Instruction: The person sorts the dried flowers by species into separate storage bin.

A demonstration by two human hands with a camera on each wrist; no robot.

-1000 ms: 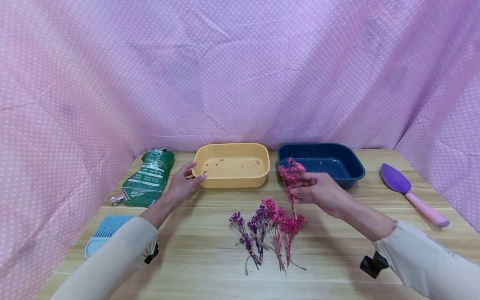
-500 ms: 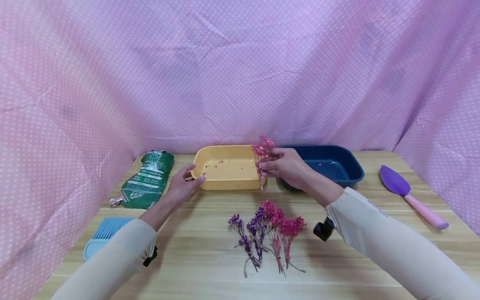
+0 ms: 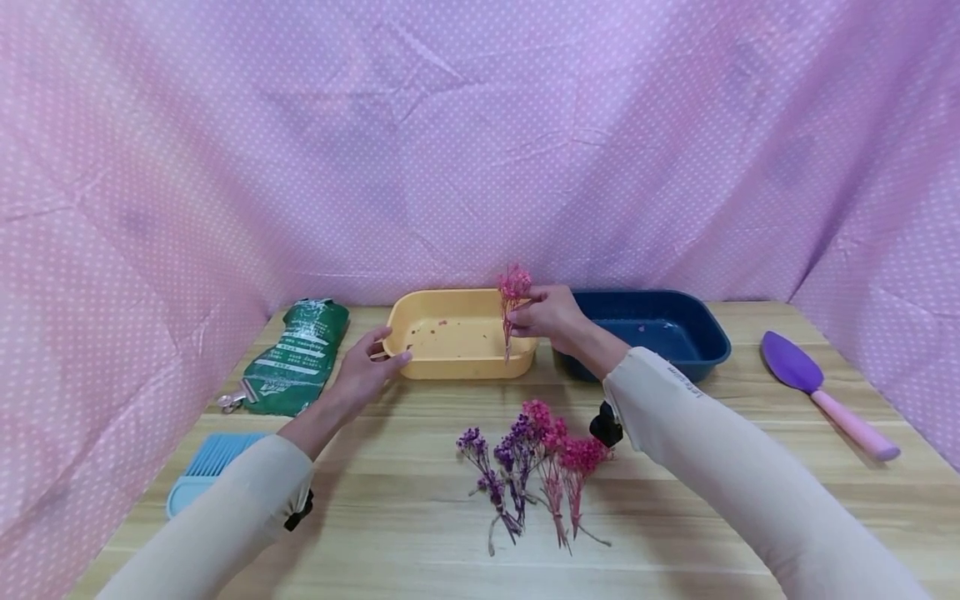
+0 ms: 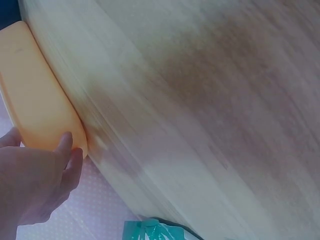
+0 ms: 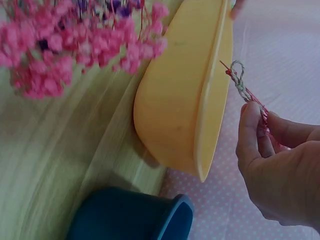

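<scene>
My right hand (image 3: 553, 317) pinches a small bunch of pink dried flowers (image 3: 514, 285) by its stems, over the right end of a yellow basin (image 3: 468, 367). The blooms point up, and in the right wrist view a knotted twine (image 5: 240, 80) shows at the stem ends. At the basin's left end my left hand (image 3: 366, 364) grips the rim, thumb across the front corner. A few dark and pink bits lie on the basin's floor. Closer to me on the wooden table are more dried flowers, purple bunches (image 3: 491, 479) on the left and pink bunches (image 3: 581, 457) on the right.
A dark blue basin (image 3: 693, 367) stands right of the yellow one, partly behind my right forearm. Further right lies a purple spatula (image 3: 793, 362) with a pink handle. On the left are a clipped green bag (image 3: 296, 358) and a light blue brush (image 3: 217, 458).
My right hand has carried the pink bunch left and up, from in front of the blue basin to over the yellow basin's right end. My left hand has stayed at the rim.
</scene>
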